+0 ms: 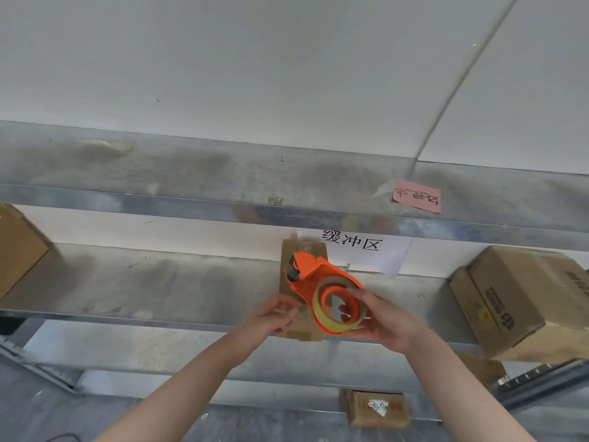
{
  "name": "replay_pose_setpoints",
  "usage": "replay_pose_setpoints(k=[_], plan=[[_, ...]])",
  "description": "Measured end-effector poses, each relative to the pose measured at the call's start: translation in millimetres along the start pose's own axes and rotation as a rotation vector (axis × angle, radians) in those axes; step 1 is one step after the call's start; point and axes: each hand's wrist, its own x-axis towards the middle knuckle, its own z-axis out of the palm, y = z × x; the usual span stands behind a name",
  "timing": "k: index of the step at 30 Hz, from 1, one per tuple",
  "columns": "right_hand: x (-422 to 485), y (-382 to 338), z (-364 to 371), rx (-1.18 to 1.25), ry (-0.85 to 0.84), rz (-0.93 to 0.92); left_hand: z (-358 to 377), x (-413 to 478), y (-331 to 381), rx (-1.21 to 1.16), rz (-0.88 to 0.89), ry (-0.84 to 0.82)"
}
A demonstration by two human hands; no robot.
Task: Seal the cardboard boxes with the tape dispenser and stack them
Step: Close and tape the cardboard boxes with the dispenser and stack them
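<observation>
An orange tape dispenser (314, 277) with a yellowish roll of tape sits in my right hand (381, 317), whose fingers curl round the roll. It hovers over a small flat cardboard box (302, 330) lying on the metal shelf (159, 288). My left hand (274, 315) rests on the box's near left part, fingertips pinching what looks like the tape's free end. Most of the box is hidden by the dispenser and hands.
A large printed cardboard box (522, 298) stands on the shelf at right, another box (19, 247) at the left edge. A small labelled box (377, 408) lies on the lower shelf. A pink note (417, 196) and a white paper sign (360, 250) hang on the rack.
</observation>
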Motion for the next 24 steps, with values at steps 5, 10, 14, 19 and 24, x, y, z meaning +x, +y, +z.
replay_pose_setpoints(k=[5,10,14,19,24], plan=[[5,3,-5,0.107,-0.077,0.058,8,1,7,0.022,0.013,-0.055],[1,6,-9,0.085,-0.064,0.064,5,6,14,-0.018,0.090,0.112],[-15,1,-7,-0.196,-0.020,-0.155,-9,16,27,-0.155,-0.064,0.214],[-22,-3,-9,-0.487,-0.039,-0.419,-18,19,26,-0.183,-0.313,0.072],[-14,0,-12,-0.724,0.017,-0.586,-13,16,19,-0.313,-0.320,0.088]])
